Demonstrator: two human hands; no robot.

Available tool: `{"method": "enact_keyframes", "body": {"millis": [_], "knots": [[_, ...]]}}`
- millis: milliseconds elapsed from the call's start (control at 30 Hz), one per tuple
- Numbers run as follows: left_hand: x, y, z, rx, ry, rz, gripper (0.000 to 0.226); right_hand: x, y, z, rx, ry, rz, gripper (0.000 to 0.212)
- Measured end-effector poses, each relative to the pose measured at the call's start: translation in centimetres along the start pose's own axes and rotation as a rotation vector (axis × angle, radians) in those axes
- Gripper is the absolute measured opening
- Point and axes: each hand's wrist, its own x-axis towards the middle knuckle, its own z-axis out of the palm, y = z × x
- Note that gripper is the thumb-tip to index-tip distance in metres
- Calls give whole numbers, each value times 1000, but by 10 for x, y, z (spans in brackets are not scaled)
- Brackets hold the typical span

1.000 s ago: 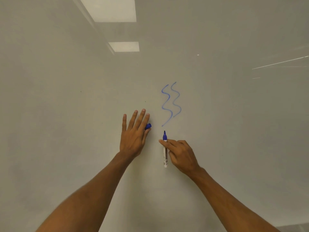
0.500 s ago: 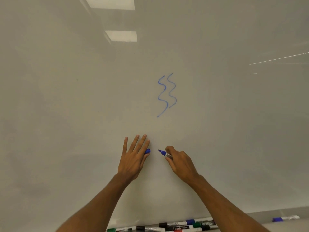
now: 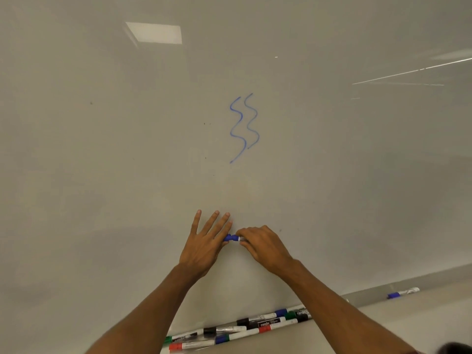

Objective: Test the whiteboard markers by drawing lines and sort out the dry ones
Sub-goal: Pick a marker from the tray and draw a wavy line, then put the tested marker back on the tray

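Head view: the blue marker (image 3: pixel 240 239) lies nearly level in front of the whiteboard (image 3: pixel 102 175), below two wavy blue lines (image 3: pixel 244 126). Its long axis runs left to right and its blue cap (image 3: pixel 229 237) end points left. The right hand (image 3: pixel 265 247) has its fingers curled tight round the barrel, while the left hand (image 3: pixel 205 242) has four fingers spread almost straight and holds the cap at the index-finger side, its thumb hidden. More markers (image 3: pixel 242 328) lie in a row along the board's bottom edge.
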Motion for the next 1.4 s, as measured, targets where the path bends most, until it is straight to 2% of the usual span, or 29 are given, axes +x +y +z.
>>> {"method": "enact_keyframes", "body": {"millis": [67, 133, 333, 533, 700, 833, 933, 1000, 1067, 1100, 1400], "knots": [[-3, 8, 4, -7, 16, 55, 42, -5, -2, 5, 23, -22, 40, 17], [-6, 19, 6, -52, 5, 54, 45, -12, -6, 10, 55, -64, 130, 17], [-26, 47, 9, -133, -137, 71, 45, -47, -19, 22, 219, -174, 358, 16], [-46, 66, 19, -191, -233, 99, 39, -71, -32, 32, 240, -284, 501, 19], [-61, 77, 30, -267, -263, 161, 39, -89, -43, 37, 152, -397, 548, 23], [-69, 93, 48, -294, -337, 189, 57, -106, -52, 38, 68, -419, 559, 24], [-72, 112, 60, -358, -369, 249, 60, -128, -57, 41, -63, -463, 547, 31], [-72, 128, 65, -399, -421, 259, 51, -146, -55, 44, -143, -486, 571, 33], [-69, 147, 68, -448, -486, 257, 28, -165, -47, 46, -230, -510, 609, 35], [-66, 158, 70, -474, -539, 245, 25, -175, -42, 46, -270, -510, 625, 35], [-10, 266, 100, -531, -677, 233, 34, -247, 39, 39, -332, -533, 805, 34]]}}
